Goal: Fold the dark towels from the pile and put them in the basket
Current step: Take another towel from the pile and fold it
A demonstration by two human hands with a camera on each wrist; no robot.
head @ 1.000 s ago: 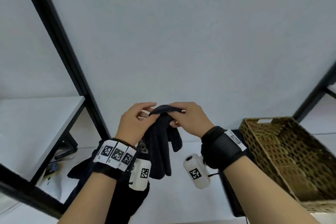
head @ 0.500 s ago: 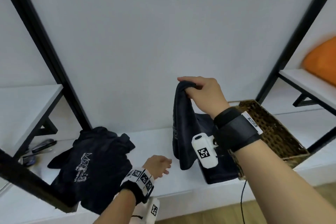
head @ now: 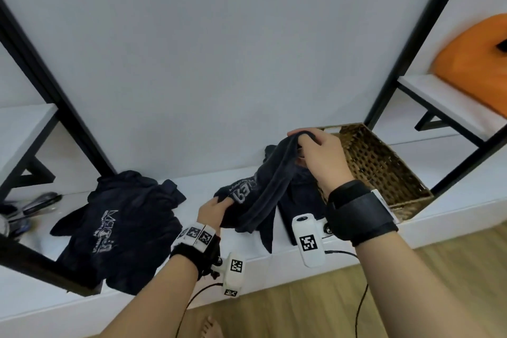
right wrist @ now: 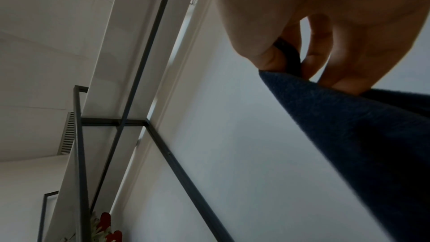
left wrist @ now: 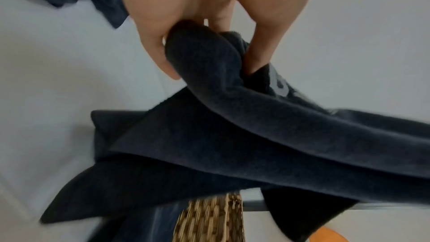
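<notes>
We hold a dark towel [head: 263, 195] stretched between our hands, its long axis slanting from our left hand [head: 212, 210], low and near us, up to our right hand [head: 319, 159], higher and farther. Both hands pinch its bunched ends. The wicker basket [head: 384, 167] sits just beyond our right hand; our wrist hides most of its inside. The towel pile [head: 120, 225] lies on the shelf [head: 192, 192] left of our left hand.
</notes>
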